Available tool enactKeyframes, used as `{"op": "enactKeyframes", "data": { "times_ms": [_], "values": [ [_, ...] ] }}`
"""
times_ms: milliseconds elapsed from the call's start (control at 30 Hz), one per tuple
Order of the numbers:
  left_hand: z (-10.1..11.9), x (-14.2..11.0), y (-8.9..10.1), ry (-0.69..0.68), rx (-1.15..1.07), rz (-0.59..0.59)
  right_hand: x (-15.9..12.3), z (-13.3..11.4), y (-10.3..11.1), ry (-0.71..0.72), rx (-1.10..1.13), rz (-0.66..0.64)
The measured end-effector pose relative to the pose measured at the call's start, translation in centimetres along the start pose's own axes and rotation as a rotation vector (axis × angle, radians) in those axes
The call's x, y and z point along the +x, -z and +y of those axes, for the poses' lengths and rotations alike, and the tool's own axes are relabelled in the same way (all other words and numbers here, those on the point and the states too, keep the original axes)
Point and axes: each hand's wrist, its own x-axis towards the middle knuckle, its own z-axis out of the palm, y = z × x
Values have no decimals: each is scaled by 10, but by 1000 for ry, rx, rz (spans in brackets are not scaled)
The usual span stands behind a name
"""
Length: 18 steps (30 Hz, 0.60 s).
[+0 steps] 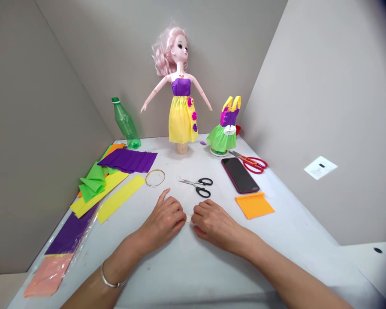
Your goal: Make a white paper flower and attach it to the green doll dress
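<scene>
White strip [188, 222], clamped between left hand [163, 219] and right hand [213, 225] fingers, black scissors [203, 187], red scissors [252, 165]

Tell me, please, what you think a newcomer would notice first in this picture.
The pink-haired doll at the back of the table catches the eye first, standing on a paper cup in a purple and yellow dress. To its right stands a small green and yellow dress. At the front, the left hand and right hand meet over a thin pale strip, with pleated purple paper further left.
</scene>
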Motion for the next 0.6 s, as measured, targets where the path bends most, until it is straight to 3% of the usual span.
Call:
{"op": "enactKeyframes", "data": {
  "times_ms": [433,600],
  "values": [
    [-4,-1,-1,62,-104,-35,0,-1,-10,38,-39,36],
    [-2,-3,-1,50,-92,-39,1,-1,-12,-13,1,35]
  ]
}}
